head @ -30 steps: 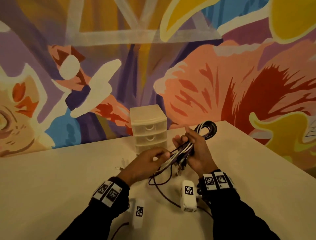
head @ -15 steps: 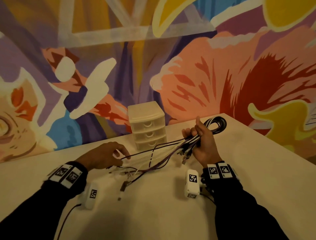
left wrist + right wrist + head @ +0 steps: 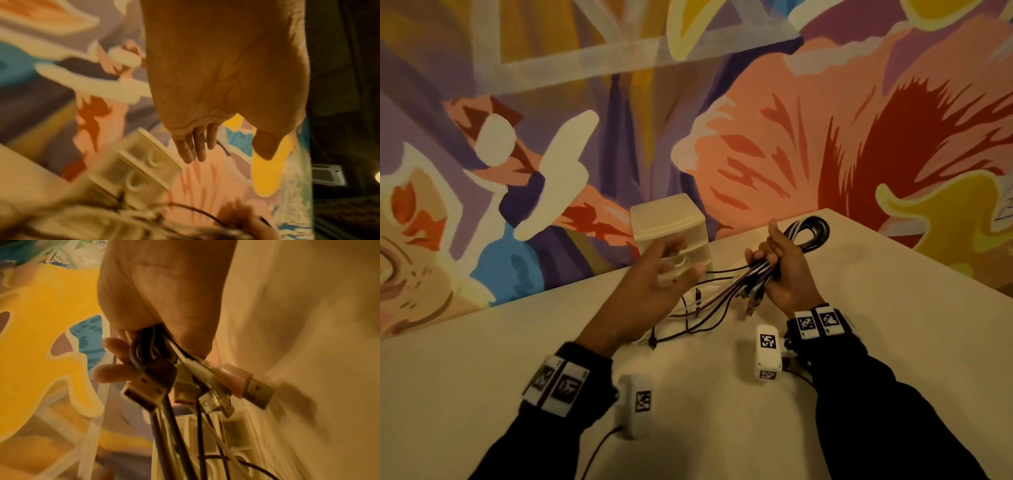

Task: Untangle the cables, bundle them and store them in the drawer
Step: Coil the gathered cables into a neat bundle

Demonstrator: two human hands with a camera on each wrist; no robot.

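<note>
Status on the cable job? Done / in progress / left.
Done: most cables are gathered into a looped bunch that the right hand grips, USB plugs poking out below the fist.
In progress: loose ends trail onto the table; the left hand is open, holding nothing, in front of the drawer unit.
Left: collect the ends, secure the bundle, store it. No drawer looks pulled out.

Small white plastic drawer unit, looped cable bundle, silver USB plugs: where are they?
Small white plastic drawer unit (image 3: 666, 214), head view, its top.
Looped cable bundle (image 3: 813, 229), head view, the loop.
Silver USB plugs (image 3: 260, 393), right wrist view, one metal tip.
</note>
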